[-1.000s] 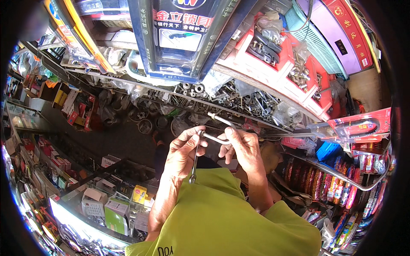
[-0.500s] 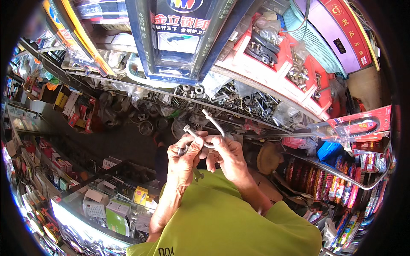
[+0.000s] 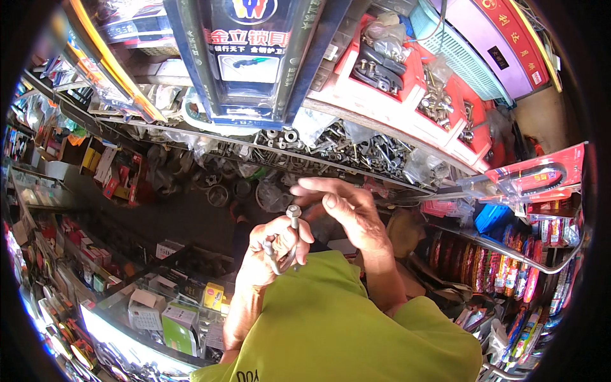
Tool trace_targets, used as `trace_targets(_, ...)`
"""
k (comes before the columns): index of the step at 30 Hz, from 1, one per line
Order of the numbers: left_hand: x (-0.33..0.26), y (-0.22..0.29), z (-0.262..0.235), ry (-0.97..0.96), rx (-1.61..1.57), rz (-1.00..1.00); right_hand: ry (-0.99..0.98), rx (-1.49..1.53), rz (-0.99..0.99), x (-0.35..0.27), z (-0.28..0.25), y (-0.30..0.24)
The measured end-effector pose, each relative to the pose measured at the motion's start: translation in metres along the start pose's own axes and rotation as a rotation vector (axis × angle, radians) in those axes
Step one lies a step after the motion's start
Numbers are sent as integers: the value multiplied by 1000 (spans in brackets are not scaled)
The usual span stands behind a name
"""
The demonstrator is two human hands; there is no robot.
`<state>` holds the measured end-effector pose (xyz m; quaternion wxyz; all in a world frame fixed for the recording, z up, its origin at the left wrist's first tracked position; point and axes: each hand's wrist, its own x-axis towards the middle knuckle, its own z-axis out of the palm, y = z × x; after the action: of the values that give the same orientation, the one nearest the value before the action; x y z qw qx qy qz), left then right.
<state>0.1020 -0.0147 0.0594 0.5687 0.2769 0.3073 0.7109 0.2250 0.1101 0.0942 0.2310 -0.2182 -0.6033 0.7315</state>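
My left hand [image 3: 270, 245] is closed around a hex-head bolt [image 3: 293, 212], whose head sticks up above the fingers. A curved piece of grey metal [image 3: 272, 260], like a bent rod, shows below the bolt in the same grip. The fingers hide part of it, so its full shape cannot be made out. Up and to the right of the bolt, my right hand [image 3: 356, 216] is open, apart from it and holding nothing I can see. Its fingers are stretched toward the left and somewhat blurred.
Ahead runs a long shelf tray [image 3: 331, 167] heaped with loose bolts and nuts. Red bins [image 3: 410, 92] of hardware and a blue display case [image 3: 245, 118] stand above it. A glass counter [image 3: 146, 337] with boxes lies at left; colourful coils [image 3: 484, 267] hang at right.
My right hand has let go of the bent rod it held and moved up, opening. My left hand has dropped slightly, and its bolt has turned from slanting left to nearly upright.
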Motion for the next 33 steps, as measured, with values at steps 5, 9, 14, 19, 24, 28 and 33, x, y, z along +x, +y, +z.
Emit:
trace_targets(5,4,-5,11,143,4,-41,-209,177,9,-1,27,-23)
trace_targets(9,2,-1,4,139,-62,11,-189,168,-67,-16,21,-33)
trace_targets(14,2,1,-1,216,-132,-9,-196,215,-120,-22,12,-41)
trace_targets(19,3,-8,13,158,1,17,-138,18,-74,-20,25,-30)
trace_targets(24,2,-7,15,172,-111,-7,-199,-192,-277,-23,-9,-40)
trace_targets(28,1,-2,19,145,-4,-96,-11,0,-189,-24,-11,-33)
trace_targets(33,2,-6,35,168,29,-124,-182,-17,-15,-40,2,-37)
